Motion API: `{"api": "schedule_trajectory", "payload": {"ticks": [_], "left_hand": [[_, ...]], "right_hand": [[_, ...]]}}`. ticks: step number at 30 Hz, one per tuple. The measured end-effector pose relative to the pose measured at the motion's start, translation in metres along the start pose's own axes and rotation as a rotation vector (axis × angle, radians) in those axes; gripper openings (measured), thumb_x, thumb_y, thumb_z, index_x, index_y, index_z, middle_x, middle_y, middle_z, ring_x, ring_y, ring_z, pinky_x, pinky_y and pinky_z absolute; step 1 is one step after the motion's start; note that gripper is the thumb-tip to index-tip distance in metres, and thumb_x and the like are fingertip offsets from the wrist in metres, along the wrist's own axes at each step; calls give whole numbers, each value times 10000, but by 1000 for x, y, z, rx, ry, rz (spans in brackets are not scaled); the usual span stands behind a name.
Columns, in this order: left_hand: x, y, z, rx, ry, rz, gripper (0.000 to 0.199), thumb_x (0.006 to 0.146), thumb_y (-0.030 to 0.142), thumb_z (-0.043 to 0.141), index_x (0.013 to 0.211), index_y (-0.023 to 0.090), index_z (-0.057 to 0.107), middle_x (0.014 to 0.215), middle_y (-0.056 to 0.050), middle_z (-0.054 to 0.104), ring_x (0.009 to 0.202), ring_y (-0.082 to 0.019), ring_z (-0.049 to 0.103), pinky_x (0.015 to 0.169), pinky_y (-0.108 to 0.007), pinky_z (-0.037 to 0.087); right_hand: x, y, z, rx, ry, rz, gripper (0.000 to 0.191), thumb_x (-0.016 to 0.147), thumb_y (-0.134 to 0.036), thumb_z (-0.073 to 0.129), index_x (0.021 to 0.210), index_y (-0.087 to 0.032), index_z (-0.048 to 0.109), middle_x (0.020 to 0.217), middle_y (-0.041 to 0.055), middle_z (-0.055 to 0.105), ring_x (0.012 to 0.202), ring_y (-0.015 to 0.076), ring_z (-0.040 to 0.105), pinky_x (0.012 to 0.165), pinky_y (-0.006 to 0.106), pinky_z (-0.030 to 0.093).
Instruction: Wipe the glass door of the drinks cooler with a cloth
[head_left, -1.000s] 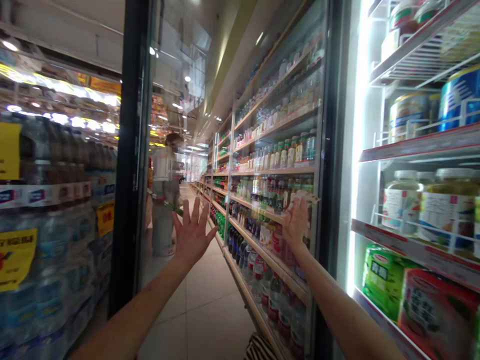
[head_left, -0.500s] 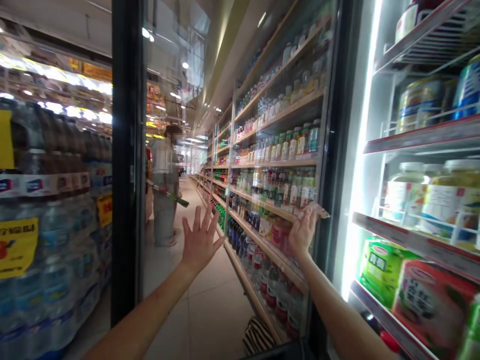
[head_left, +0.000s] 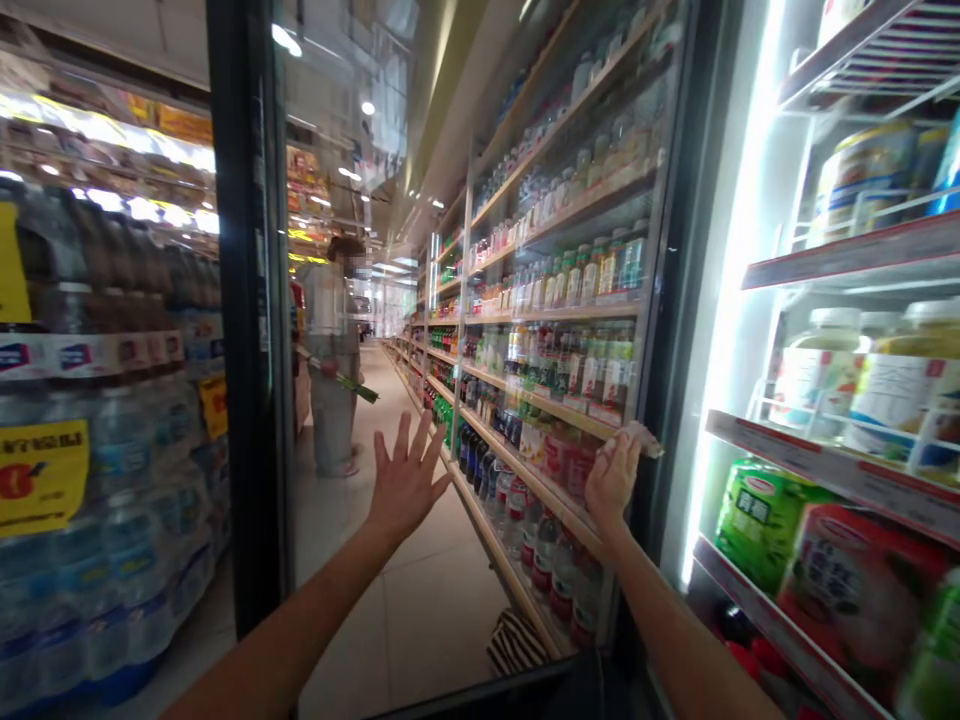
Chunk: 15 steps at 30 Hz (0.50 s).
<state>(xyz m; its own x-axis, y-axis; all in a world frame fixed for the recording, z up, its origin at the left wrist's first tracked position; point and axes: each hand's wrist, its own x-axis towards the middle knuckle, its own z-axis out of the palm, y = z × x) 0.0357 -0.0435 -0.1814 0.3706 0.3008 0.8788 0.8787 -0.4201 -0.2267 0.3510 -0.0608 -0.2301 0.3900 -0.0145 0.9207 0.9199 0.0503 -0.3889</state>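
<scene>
Two hands raised at a glass door, a cloth in the right.
The left hand (head_left: 407,480) faces the door (head_left: 247,260) with fingers spread wide and nothing in them; whether the palm touches the glass, I cannot tell. The right hand (head_left: 611,490) has its fingers close together, holding the pale, crumpled cloth (head_left: 639,440) at the glass near the door's dark right-hand frame, the cloth's end sticking out to the right. Through the glass, shelves (head_left: 555,400) of drinks line the aisle, and a person (head_left: 330,320) stands holding something long and green (head_left: 356,386). On the right, a lit fridge (head_left: 832,445) holds bottles above a green pack (head_left: 761,525) and a red pack (head_left: 847,575). On the left, stacked bottles (head_left: 124,545) carry yellow signs (head_left: 41,480).
</scene>
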Motion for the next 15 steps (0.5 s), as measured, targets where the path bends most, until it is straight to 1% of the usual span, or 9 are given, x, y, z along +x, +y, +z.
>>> {"api": "schedule_trajectory", "payload": {"ticks": [1, 2, 3, 6, 8, 9, 11, 13, 15], "left_hand": [[0, 0, 0, -2, 0, -2, 635, 783, 505, 552, 1325, 204, 413, 1414, -131, 345, 1340, -346, 228, 1042, -621, 142], [0, 1, 0, -5, 1, -3, 632, 782, 506, 553, 1320, 203, 420, 1417, -129, 339, 1340, -349, 228, 1041, -621, 144], [-1, 1, 1, -7, 3, -4, 631, 779, 508, 557, 1315, 203, 427, 1420, -127, 334, 1339, -351, 227, 1042, -621, 143], [-2, 0, 2, -11, 4, -2, 644, 766, 516, 571, 1309, 198, 437, 1419, -125, 335, 1341, -352, 223, 1049, -616, 131], [-3, -1, 2, -11, 4, 6, 653, 761, 518, 576, 1312, 197, 433, 1415, -128, 342, 1343, -346, 220, 1054, -611, 120], [-4, -1, 2, -12, 3, 12, 653, 761, 517, 577, 1313, 200, 433, 1414, -129, 344, 1344, -343, 220, 1057, -609, 114], [-5, -2, 2, -13, 8, 21, 646, 759, 513, 582, 1309, 206, 437, 1415, -127, 343, 1345, -338, 220, 1060, -605, 106], [-7, -1, 3, -17, 14, 22, 637, 757, 508, 587, 1303, 213, 446, 1413, -124, 347, 1343, -336, 227, 1061, -602, 105], [-8, 0, 4, -22, 16, 17, 622, 760, 502, 586, 1297, 217, 454, 1409, -124, 356, 1340, -334, 236, 1062, -599, 110]], "right_hand": [[-5, -3, 1, 2, 0, 5, 528, 885, -243, 326, 1397, -119, 281, 1446, 210, 273, 1354, 308, 228, 1006, 581, 315], [-14, -11, 2, 7, -25, -34, 531, 884, -236, 332, 1401, -132, 274, 1452, 201, 264, 1358, 308, 216, 1010, 584, 308], [-25, -24, 3, 14, -71, -106, 537, 879, -226, 348, 1405, -155, 267, 1462, 182, 253, 1365, 304, 197, 1017, 582, 301], [-57, -67, 4, 59, -240, -416, 580, 845, -162, 404, 1406, -220, 267, 1477, 121, 256, 1377, 283, 167, 1041, 550, 288], [-67, -80, 1, 91, -327, -578, 593, 821, -128, 422, 1389, -251, 303, 1466, 89, 296, 1365, 257, 211, 1059, 519, 279], [-67, -77, -1, 95, -353, -614, 594, 815, -125, 425, 1382, -263, 314, 1461, 80, 309, 1355, 247, 238, 1064, 509, 276], [-58, -58, -5, 69, -337, -556, 593, 824, -139, 415, 1390, -269, 292, 1466, 86, 297, 1342, 241, 268, 1053, 512, 288], [-46, -31, -8, 17, -228, -351, 595, 845, -166, 392, 1413, -244, 233, 1477, 121, 253, 1348, 264, 250, 1015, 537, 324], [-38, -15, -8, -20, -112, -143, 589, 864, -189, 362, 1427, -212, 190, 1480, 158, 221, 1355, 290, 226, 984, 563, 345]]}}
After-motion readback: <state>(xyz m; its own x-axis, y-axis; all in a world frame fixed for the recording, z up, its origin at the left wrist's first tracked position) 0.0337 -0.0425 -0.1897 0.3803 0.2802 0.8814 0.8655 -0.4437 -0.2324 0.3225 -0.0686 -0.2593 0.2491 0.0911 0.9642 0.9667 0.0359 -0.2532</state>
